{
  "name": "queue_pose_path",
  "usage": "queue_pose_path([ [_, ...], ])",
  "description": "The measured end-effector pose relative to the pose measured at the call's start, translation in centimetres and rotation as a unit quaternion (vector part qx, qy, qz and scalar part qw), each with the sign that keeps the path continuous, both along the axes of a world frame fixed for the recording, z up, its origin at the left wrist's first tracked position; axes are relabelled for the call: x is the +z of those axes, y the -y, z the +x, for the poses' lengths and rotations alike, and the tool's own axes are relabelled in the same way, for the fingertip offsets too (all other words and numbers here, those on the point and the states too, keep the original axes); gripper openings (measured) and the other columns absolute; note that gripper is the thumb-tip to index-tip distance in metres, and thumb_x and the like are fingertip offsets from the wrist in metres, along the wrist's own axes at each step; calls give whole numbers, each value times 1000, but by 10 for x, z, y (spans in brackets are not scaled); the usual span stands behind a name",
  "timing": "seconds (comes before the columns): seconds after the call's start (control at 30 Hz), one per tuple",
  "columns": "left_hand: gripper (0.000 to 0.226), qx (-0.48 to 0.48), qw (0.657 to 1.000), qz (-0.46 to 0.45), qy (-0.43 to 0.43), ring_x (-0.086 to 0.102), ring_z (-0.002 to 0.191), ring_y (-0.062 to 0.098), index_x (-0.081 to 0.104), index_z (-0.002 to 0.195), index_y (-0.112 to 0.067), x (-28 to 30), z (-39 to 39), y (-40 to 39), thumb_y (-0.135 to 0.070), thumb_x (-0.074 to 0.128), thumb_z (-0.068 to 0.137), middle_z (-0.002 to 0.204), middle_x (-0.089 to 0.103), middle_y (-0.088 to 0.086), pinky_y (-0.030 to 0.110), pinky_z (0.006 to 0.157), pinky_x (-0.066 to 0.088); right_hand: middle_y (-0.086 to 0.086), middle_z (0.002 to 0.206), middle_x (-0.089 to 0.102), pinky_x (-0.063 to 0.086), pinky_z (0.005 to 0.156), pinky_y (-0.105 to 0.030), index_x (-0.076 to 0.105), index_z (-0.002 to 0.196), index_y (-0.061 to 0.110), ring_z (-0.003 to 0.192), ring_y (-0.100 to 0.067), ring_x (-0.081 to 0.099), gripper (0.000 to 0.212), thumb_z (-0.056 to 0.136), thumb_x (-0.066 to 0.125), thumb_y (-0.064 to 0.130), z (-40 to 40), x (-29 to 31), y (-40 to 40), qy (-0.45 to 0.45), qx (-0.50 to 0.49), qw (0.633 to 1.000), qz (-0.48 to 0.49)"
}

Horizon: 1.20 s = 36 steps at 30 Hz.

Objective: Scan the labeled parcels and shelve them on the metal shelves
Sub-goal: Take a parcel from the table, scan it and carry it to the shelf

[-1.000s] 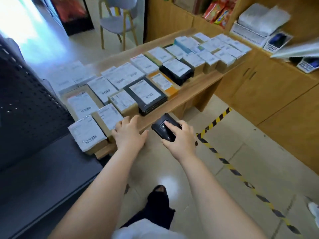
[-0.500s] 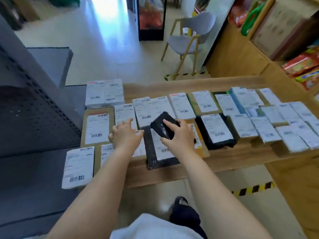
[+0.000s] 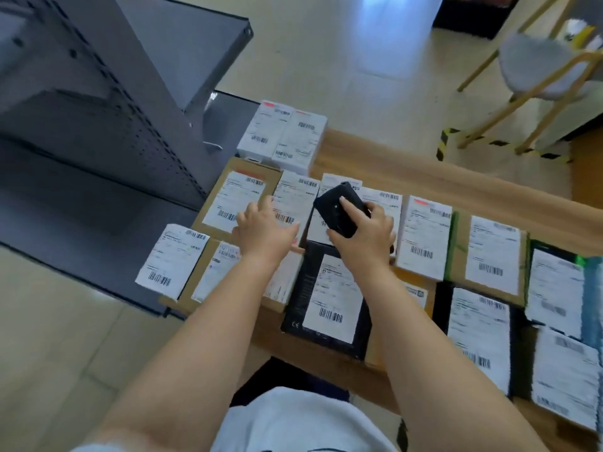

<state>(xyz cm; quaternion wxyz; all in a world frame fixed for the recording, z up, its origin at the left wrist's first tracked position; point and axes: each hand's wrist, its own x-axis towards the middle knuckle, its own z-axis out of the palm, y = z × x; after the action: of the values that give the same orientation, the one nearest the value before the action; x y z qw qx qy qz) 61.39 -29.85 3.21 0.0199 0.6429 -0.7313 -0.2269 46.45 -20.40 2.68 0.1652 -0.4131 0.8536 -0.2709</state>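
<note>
Several labeled parcels lie flat in rows on a low wooden table (image 3: 456,187). My right hand (image 3: 365,233) grips a black handheld scanner (image 3: 341,208), held over the white-labeled parcels in the back row. My left hand (image 3: 264,230) is spread flat, fingers apart, resting on a white-labeled parcel (image 3: 293,200) beside a large brown parcel (image 3: 239,199). A black box with a white label (image 3: 329,298) lies under my right forearm. The grey metal shelves (image 3: 98,125) stand at the left, touching the table's end.
A chair with yellow legs and a grey seat (image 3: 541,66) stands at the far right behind the table. Yellow-black floor tape (image 3: 443,145) runs near it. Two white parcels (image 3: 284,135) sit at the table's far end. The tiled floor lies below the shelves.
My view has swung left and down over the table. Both hands have reached farther onto the parcels, the left one now flat on a white-labeled parcel, the scanner still in my right hand.
</note>
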Motion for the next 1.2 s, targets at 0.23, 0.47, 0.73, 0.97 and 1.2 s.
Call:
queue_pose_path([
  [0.23, 92, -43, 998, 42, 15, 18, 145, 34, 23, 154, -14, -40, -59, 85, -55, 66, 83, 158, 25, 12, 48, 116, 27, -4, 141, 44, 30, 102, -48, 58, 133, 38, 123, -31, 38, 61, 76, 79, 33, -32, -30, 69, -17, -33, 997, -69],
  [0.47, 106, -42, 997, 31, 52, 10, 148, 38, 12, 158, -11, -70, -109, 170, -72, 56, 84, 163, 8, 22, 49, 119, 18, -6, 141, 45, 33, 104, -55, 60, 132, 34, 124, -32, 38, 62, 74, 81, 29, -64, -52, 121, -11, -81, 993, -84],
  [0.73, 86, -112, 992, -14, 54, 5, 149, 39, 12, 159, -22, -94, -123, 165, -57, 52, 93, 163, 5, 22, 55, 119, 6, -1, 141, 43, 33, 105, -52, 60, 131, 37, 124, -23, 34, 62, 73, 82, 31, -58, -60, 139, 2, -92, 992, -91],
  [0.97, 84, -131, 991, -6, -13, 32, 131, 33, 32, 150, -35, -86, -130, 185, -63, 68, 79, 144, 33, 14, 47, 106, 35, -2, 141, 44, 33, 105, -53, 60, 131, 37, 126, -25, 33, 63, 72, 83, 28, -79, -48, 121, -26, -85, 994, -71],
  [1.2, 79, -234, 954, -179, -47, 40, 127, 35, 53, 140, -24, -29, -109, 196, -57, 74, 72, 142, 44, 16, 47, 104, 36, -13, 138, 48, 29, 99, -52, 63, 129, 31, 120, -39, 40, 60, 72, 80, 25, -117, 1, 105, -157, -9, 987, -27],
])
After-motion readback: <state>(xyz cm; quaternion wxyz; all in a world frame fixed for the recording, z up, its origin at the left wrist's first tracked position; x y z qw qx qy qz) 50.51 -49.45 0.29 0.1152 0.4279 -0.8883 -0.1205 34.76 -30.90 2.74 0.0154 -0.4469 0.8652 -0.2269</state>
